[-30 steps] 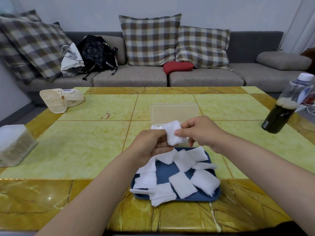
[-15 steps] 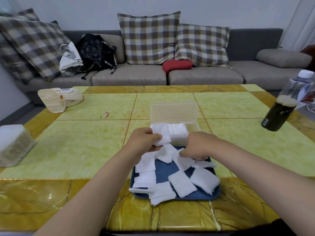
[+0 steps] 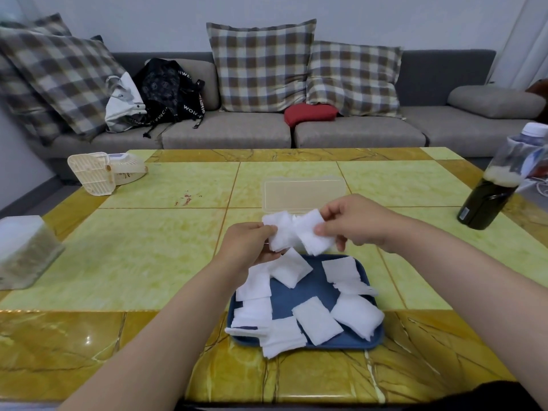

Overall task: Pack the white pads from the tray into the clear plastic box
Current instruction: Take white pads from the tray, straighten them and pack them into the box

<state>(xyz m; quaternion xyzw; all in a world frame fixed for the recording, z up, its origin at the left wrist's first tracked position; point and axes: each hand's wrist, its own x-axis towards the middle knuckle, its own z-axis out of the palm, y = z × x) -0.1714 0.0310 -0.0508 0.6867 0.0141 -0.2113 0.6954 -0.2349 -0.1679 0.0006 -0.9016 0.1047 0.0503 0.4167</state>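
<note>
A white pad (image 3: 280,232) is pinched in the left hand (image 3: 249,247) and a second pad (image 3: 314,237) in the right hand (image 3: 353,223), both held above the far edge of the blue tray (image 3: 296,295), where more pads (image 3: 317,320) are left lying. The clear plastic box (image 3: 305,192) is set on the surface (image 3: 148,256) just beyond the hands, its long axis running left to right, and the right hand is judged the nearer. Only "WOM" can be read, on the straps of the black bag (image 3: 166,84).

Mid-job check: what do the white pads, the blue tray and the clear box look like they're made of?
The white pads look like soft, matte cotton or nonwoven fibre: the edges are fuzzy and they bend limply. The blue tray is probably moulded plastic, given its smooth satin surface and rounded rim. The clear box seems to be thin transparent plastic, since the yellow table shows through its lid.
</note>
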